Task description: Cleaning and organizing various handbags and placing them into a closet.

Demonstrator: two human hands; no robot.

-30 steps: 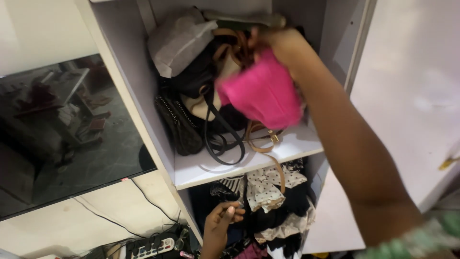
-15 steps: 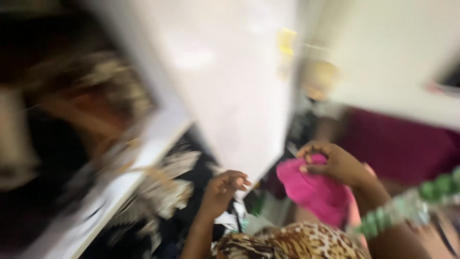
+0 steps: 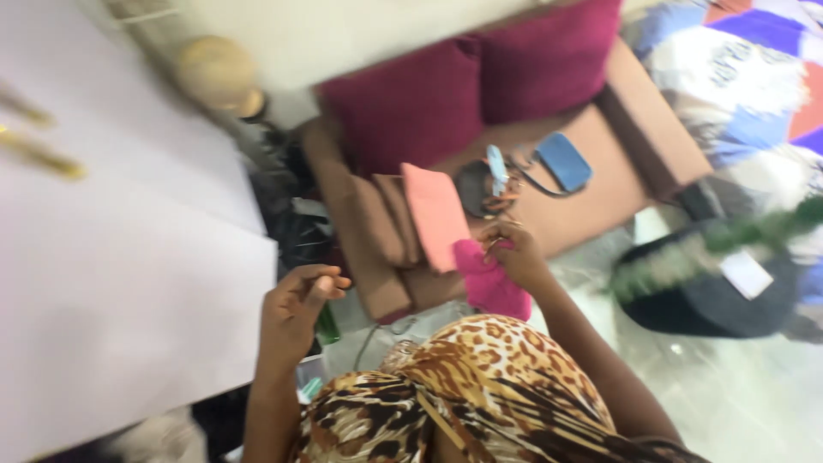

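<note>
We see a bright pink cloth bag [image 3: 490, 287], soft and crumpled, hanging limp just below the right hand [image 3: 512, 255]. The right hand pinches its top edge between curled fingers, so the grip is closed on the bag. From the hand, the bag hangs toward 7 o'clock, in front of the brown sofa [image 3: 600, 184]. At 10 o'clock from the bag a flat salmon-pink pouch [image 3: 435, 214] lies on the sofa arm; at 1 o'clock a blue purse [image 3: 563, 161] rests on the seat, with dark red cushions [image 3: 480, 90] behind it at 12 o'clock. The left hand [image 3: 300, 300] floats at 9 o'clock from the bag, well apart, fingers loosely curled and holding nothing, near a white door [image 3: 129, 283]. A leopard-print garment [image 3: 463, 394] fills the view at 6 o'clock.

A second ago the right hand had the bag up at a shelf crowded with handbags; half a second ago it came down amid blur. Now the shelf is out of sight and the sofa is ahead.
</note>
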